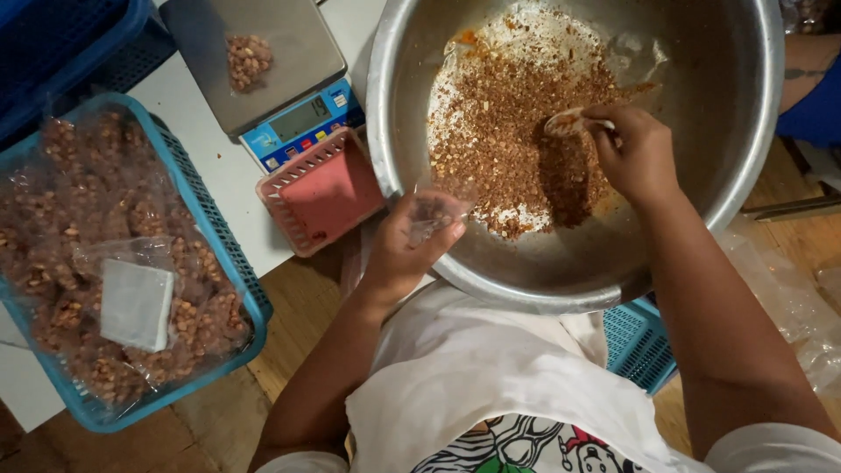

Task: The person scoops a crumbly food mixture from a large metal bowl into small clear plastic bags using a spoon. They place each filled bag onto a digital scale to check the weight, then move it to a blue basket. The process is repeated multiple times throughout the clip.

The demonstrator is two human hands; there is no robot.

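Observation:
A big steel bowl [745, 131] sits in front of me, holding a heap of brown roasted nuts and crumbs [517, 131]. My right hand [635, 153] is inside the bowl, gripping a small pale scoop [568, 122] that digs into the heap. My left hand [412, 245] holds a small clear plastic bag [435, 213] at the bowl's near rim, with a few nuts inside it.
A blue basket [232, 263] full of packed nut bags stands at the left. A digital scale [289, 66] carries one small filled bag [249, 60]. A red basket [328, 188] lies beside the bowl. Another blue basket [639, 337] sits under the bowl. Another person's arm [810, 66] shows at the top right.

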